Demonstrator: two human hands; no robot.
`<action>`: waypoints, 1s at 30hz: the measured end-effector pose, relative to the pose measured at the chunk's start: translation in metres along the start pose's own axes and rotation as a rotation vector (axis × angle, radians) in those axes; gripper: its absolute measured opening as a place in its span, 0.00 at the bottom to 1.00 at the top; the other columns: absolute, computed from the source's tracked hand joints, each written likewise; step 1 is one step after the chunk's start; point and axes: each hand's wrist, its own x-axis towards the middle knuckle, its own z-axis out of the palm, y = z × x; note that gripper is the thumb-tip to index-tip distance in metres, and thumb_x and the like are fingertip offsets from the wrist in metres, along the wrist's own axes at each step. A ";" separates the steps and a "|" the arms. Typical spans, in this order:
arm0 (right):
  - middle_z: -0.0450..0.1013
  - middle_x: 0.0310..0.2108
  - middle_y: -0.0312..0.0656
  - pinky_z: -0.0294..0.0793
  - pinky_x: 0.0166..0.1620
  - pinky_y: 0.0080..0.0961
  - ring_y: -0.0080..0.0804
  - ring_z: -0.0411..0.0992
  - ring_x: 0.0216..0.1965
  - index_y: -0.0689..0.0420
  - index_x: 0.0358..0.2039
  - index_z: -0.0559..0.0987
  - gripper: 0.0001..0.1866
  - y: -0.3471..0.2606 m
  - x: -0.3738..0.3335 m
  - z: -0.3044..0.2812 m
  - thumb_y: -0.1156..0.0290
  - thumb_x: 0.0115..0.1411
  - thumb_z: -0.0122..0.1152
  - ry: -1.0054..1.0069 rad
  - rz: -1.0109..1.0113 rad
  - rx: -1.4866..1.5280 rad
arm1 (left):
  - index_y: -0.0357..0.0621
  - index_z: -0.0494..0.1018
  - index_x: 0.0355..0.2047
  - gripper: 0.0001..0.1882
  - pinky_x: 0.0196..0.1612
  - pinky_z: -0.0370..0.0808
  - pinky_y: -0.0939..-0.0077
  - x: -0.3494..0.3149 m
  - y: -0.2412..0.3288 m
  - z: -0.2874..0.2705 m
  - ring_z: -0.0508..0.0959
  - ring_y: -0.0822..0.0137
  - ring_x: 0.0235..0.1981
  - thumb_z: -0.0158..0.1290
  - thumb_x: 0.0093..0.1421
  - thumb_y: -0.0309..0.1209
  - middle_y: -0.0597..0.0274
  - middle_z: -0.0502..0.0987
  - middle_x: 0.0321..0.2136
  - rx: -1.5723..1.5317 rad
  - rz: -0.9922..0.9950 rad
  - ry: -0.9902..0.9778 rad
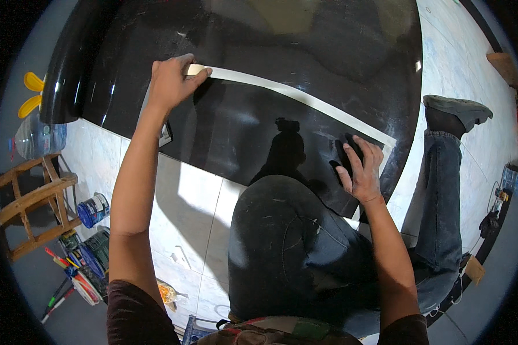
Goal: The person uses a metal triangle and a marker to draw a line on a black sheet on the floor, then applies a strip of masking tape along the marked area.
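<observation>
A glossy black sheet (pixel 230 121) lies spread before me, its left side curled up. My left hand (pixel 172 83) grips a roll of masking tape (pixel 194 70) at the far left, thumb and fingers around it. From it a pale strip of tape (pixel 305 96) runs across the sheet, down to the right. There it meets a second, shorter tape strip (pixel 389 150) at a corner. Just inside that corner is my right hand (pixel 364 172), fingers spread over the sheet and holding nothing. A flat pale-edged object (pixel 166 135), partly hidden by my left forearm, is too covered to name.
My bent knee (pixel 276 224) is at the sheet's near edge. White tiles (pixel 181 207) surround the sheet. To the left are a wooden frame (pixel 37 201), a large clear bottle (pixel 37 138), a blue tub (pixel 93 210) and several tools. My shoe (pixel 457 112) rests at the right.
</observation>
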 end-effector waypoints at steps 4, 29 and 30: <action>0.66 0.72 0.57 0.61 0.70 0.60 0.58 0.67 0.69 0.54 0.68 0.76 0.33 0.002 0.005 -0.001 0.54 0.66 0.70 -0.050 0.039 0.007 | 0.40 0.86 0.36 0.21 0.42 0.77 0.62 -0.001 0.010 -0.011 0.86 0.56 0.29 0.69 0.62 0.49 0.51 0.86 0.27 -0.206 -0.070 0.023; 0.55 0.77 0.72 0.46 0.82 0.54 0.65 0.49 0.81 0.77 0.75 0.59 0.47 0.003 -0.001 0.002 0.51 0.72 0.63 0.046 0.598 -0.192 | 0.36 0.87 0.51 0.32 0.62 0.64 0.55 -0.002 0.021 -0.022 0.85 0.51 0.52 0.69 0.60 0.54 0.46 0.89 0.43 0.115 -0.155 -0.016; 0.55 0.77 0.72 0.46 0.82 0.54 0.65 0.49 0.81 0.77 0.75 0.59 0.48 0.001 0.000 0.003 0.50 0.71 0.64 0.053 0.616 -0.169 | 0.36 0.87 0.52 0.33 0.63 0.63 0.55 -0.002 0.019 -0.019 0.85 0.51 0.52 0.69 0.60 0.54 0.46 0.89 0.43 0.127 -0.160 -0.005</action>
